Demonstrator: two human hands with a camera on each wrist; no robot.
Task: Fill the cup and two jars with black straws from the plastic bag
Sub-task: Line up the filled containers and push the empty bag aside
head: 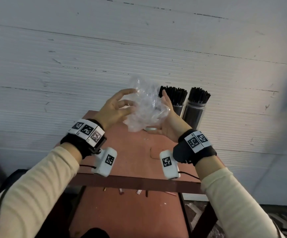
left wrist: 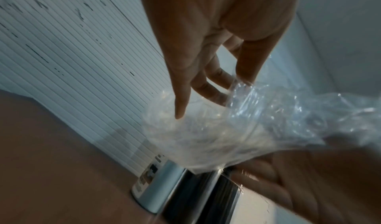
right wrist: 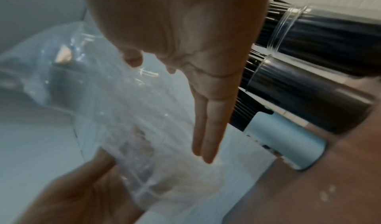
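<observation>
A crumpled clear plastic bag (head: 144,109) hangs above the reddish table (head: 130,160), and I see no straws in it. My left hand (head: 117,107) curls its thumb and fingers round the bag's left side; the left wrist view shows these fingers (left wrist: 214,95) behind the plastic (left wrist: 247,126). My right hand (head: 168,121) presses the bag's right side with straight fingers (right wrist: 206,137). Behind it stand two clear jars (head: 178,109) (head: 193,114) packed with black straws (head: 199,95). The pale cup (right wrist: 288,142) also holds black straws (right wrist: 245,111); in the head view the bag hides all but its rim (head: 151,129).
A white ribbed wall (head: 105,57) rises right behind the small table. A lower shelf (head: 130,212) under the front rail carries a few small scraps (head: 139,191). Bare tabletop lies in front of and left of the cup.
</observation>
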